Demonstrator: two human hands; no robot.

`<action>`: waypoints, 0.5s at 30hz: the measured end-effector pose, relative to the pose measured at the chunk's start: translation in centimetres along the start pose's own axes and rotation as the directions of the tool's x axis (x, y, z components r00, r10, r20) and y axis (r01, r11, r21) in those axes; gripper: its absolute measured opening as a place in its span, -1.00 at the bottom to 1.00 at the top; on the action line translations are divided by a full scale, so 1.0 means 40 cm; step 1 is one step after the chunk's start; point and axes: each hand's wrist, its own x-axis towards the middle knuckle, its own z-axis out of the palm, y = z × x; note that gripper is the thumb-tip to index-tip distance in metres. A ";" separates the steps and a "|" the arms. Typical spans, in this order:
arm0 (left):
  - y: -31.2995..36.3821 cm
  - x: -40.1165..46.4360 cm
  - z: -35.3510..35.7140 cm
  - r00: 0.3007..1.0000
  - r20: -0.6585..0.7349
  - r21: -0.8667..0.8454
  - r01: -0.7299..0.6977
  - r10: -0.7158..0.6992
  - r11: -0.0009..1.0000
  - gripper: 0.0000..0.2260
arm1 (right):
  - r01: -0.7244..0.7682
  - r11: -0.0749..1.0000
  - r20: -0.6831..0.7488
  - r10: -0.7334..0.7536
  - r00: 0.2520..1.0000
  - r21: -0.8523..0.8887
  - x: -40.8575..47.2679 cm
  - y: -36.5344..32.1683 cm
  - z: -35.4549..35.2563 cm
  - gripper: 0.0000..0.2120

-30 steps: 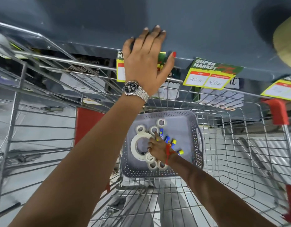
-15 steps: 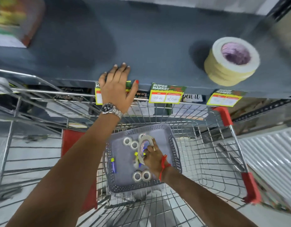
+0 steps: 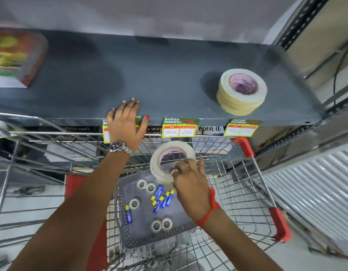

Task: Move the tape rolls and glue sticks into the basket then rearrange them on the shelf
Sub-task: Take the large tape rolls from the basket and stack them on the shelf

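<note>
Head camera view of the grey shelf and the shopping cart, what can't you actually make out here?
- Colourful box at the shelf's far left: blurred, cut by the frame edge.
- Leftmost yellow price tag: mostly covered by the left hand.
- Handwriting on the rightmost yellow price tag: too blurred.
- Grey plastic basket: right side hidden by the right hand.

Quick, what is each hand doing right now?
Left hand: open, fingers flat on the shelf edge.
Right hand: holding a big tape roll above the basket.
</note>
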 end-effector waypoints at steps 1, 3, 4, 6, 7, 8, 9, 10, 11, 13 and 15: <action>0.004 0.003 -0.004 1.000 0.002 0.004 -0.003 0.003 1.000 -0.45 | -0.027 0.999 -0.059 0.029 0.998 0.032 0.001 0.012 -0.024 -0.91; 0.004 0.003 -0.006 1.000 0.012 0.010 -0.001 0.001 1.000 -0.44 | -0.078 0.985 -0.138 0.099 0.985 0.151 0.000 0.032 -0.063 -0.72; 0.004 0.002 -0.006 1.000 0.013 0.012 -0.003 0.003 1.000 -0.44 | -0.083 0.976 -0.199 0.124 0.972 0.202 0.003 0.048 -0.085 -0.70; 0.006 0.001 -0.008 1.000 0.010 0.012 -0.003 0.002 1.000 -0.44 | -0.055 0.949 -0.308 0.155 0.939 0.310 0.025 0.088 -0.130 -0.71; 0.007 0.002 -0.009 1.000 0.010 0.009 -0.003 0.003 1.000 -0.44 | -0.053 0.934 -0.354 0.186 0.917 0.353 0.044 0.114 -0.150 -0.72; 0.007 0.003 -0.009 1.000 0.012 0.006 0.000 0.000 1.000 -0.43 | -0.062 0.922 -0.399 0.225 0.889 0.381 0.065 0.141 -0.170 -0.73; 0.008 0.003 -0.009 1.000 0.013 0.006 0.001 -0.001 1.000 -0.43 | -0.080 0.917 -0.435 0.261 0.862 0.392 0.086 0.171 -0.184 -0.73; 0.009 0.004 -0.010 1.000 0.011 0.005 0.002 -0.002 1.000 -0.43 | -0.107 0.912 -0.452 0.295 0.841 0.397 0.107 0.201 -0.196 -0.72; 0.010 0.004 -0.009 1.000 0.009 0.004 0.003 -0.003 1.000 -0.43 | -0.132 0.908 -0.464 0.323 0.825 0.397 0.128 0.231 -0.202 -0.70; 0.011 0.005 -0.010 1.000 0.008 -0.001 0.009 -0.009 1.000 -0.43 | -0.186 0.906 -0.479 0.366 0.798 0.381 0.169 0.286 -0.203 -0.69; 0.011 0.006 -0.010 1.000 0.008 -0.001 0.008 -0.008 1.000 -0.43 | -0.249 0.895 -0.463 0.409 0.786 0.369 0.205 0.332 -0.195 -0.70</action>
